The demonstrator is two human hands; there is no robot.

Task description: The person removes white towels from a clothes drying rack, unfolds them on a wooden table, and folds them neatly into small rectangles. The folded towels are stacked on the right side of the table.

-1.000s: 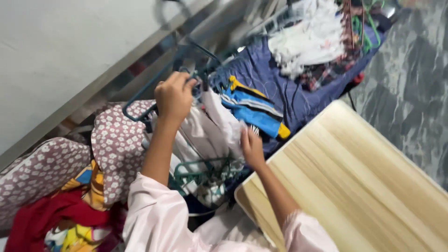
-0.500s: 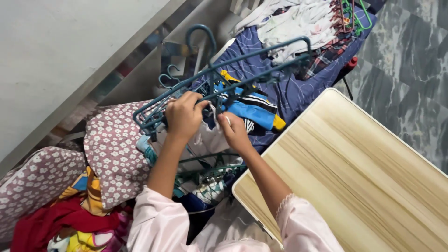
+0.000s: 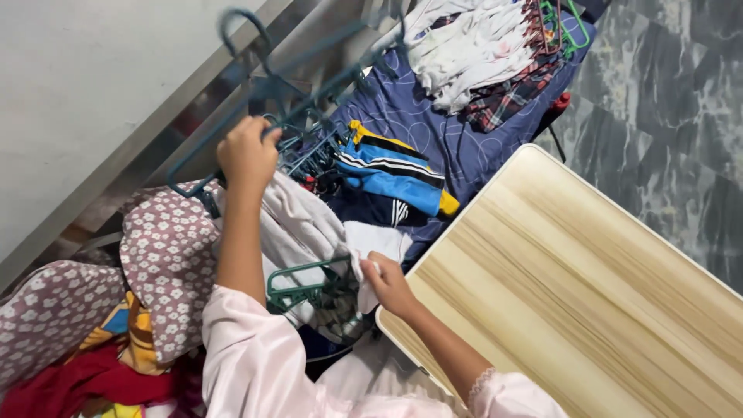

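Observation:
My left hand [image 3: 246, 155] is raised and closed around a bunch of teal clothes hangers [image 3: 294, 93], lifted above the pile. A white garment [image 3: 306, 224] hangs down from below that hand. My right hand [image 3: 389, 285] sits lower, near the corner of the wooden table [image 3: 573, 286], pinching the lower edge of the white garment. A green hanger [image 3: 303, 285] lies in the clothes beneath it. A blue, yellow and striped garment [image 3: 391, 174] lies just beyond on a dark blue sheet [image 3: 433, 128].
A floral maroon cloth [image 3: 166, 263] and red and yellow clothes [image 3: 85, 364] are heaped at the left. White and plaid laundry [image 3: 472, 54] with more hangers lies at the top. A white wall [image 3: 77, 85] and metal rail run along the left; marble floor [image 3: 673, 108] is at the right.
My left hand has lifted the teal hangers up and left. My right hand has dropped from beside it down to the white garment's lower edge near the table corner.

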